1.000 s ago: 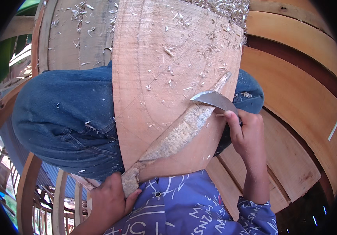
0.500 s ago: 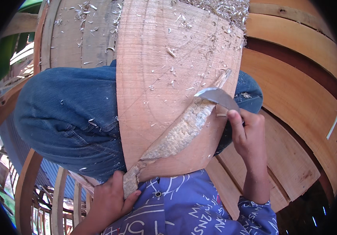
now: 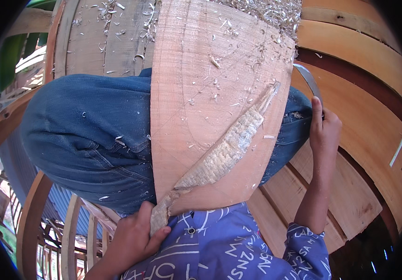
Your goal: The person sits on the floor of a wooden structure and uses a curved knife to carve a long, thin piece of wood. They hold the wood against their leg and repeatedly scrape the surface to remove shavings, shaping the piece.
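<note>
A wide, pale reddish board (image 3: 187, 93) lies across my lap, over both thighs. On it rests a long, rough piece of wood (image 3: 222, 156), slanting from lower left to upper right. It has a narrow grip end, a broad chipped middle and a thin pointed tip. My left hand (image 3: 138, 235) is wrapped round the grip end at the board's near edge. Off the board's right side, my right hand (image 3: 324, 122) holds a curved knife (image 3: 309, 81), its blade pointing up and away from the wood. The knife's handle is mostly hidden in my fist.
Wood shavings (image 3: 275, 14) are heaped at the board's far end, and loose curls dot its surface. A slatted wooden bench (image 3: 84, 51) extends ahead on the left. Curved planks (image 3: 359, 107) line the right, with a wooden railing (image 3: 30, 224) at lower left.
My right hand has swung the knife off the wood piece, up and to the right, past the board's edge. My left hand keeps its hold; the board appears slightly further right.
</note>
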### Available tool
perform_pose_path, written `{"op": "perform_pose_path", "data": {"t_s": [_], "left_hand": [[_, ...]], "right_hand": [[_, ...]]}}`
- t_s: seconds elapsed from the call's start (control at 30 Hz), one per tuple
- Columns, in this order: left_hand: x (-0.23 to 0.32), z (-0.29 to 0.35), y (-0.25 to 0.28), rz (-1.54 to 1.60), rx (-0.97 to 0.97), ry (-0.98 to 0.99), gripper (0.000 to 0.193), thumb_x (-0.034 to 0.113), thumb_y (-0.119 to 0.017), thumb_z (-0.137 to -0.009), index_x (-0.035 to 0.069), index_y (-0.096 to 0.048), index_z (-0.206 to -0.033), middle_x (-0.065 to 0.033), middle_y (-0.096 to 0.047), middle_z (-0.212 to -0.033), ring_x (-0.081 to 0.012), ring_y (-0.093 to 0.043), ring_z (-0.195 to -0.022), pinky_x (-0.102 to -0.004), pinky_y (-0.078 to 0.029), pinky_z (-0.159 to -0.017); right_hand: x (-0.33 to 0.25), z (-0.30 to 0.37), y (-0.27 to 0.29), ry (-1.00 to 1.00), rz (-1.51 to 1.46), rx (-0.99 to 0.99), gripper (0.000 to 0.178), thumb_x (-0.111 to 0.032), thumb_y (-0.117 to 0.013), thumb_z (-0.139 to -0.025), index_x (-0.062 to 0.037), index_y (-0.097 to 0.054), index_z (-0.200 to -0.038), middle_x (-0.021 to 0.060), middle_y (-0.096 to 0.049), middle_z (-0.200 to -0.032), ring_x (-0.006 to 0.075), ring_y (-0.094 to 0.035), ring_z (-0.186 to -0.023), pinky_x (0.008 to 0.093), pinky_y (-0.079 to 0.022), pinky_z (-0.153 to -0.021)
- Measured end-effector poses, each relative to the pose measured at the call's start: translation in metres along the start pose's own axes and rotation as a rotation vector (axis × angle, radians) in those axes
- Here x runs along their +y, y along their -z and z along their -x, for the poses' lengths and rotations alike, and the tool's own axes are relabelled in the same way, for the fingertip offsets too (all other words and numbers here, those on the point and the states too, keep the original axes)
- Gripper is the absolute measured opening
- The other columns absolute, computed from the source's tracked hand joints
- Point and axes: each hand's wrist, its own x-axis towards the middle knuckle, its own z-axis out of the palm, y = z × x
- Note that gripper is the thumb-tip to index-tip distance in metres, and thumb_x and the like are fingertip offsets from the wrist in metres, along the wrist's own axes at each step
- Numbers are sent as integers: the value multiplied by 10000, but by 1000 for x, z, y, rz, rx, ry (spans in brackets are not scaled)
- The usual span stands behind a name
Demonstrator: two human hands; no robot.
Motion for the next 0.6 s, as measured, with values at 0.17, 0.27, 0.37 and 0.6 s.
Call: {"op": "perform_pose_path", "data": {"t_s": [0.17,0.27,0.37,0.6], "left_hand": [[6,-5,3,7,-41,43,469,370,-587,-914,-45,-436,-1072,-292,-597,-751,-480,-617,-730,-500,-484,-625],[5,1,6,33,-36,59,457,360,-592,-910,-37,-430,-1069,-304,-600,-775,-485,-618,-761,-504,-481,-645],[11,-6,11,94,-46,52,452,357,-594,-906,-29,-428,-1074,-306,-603,-784,-491,-616,-779,-506,-478,-656],[3,-6,13,192,-161,124,427,350,-560,-920,-17,-426,-1090,-303,-609,-804,-501,-608,-797,-505,-461,-682]], "right_hand": [[-26,54,2,227,-236,-354,544,-432,-593,-919,54,-612,-676,265,-528,-583,409,-565,-544,400,-434,-509],[-31,42,-2,201,-80,-266,552,-466,-606,-898,40,-621,-677,253,-547,-597,412,-568,-555,421,-444,-525],[-21,26,-8,218,48,-102,588,-505,-589,-894,38,-620,-671,246,-557,-602,409,-578,-568,442,-452,-536],[-28,17,8,63,-128,-154,572,-460,-568,-930,69,-631,-724,251,-516,-567,377,-569,-522,422,-435,-524]]}}
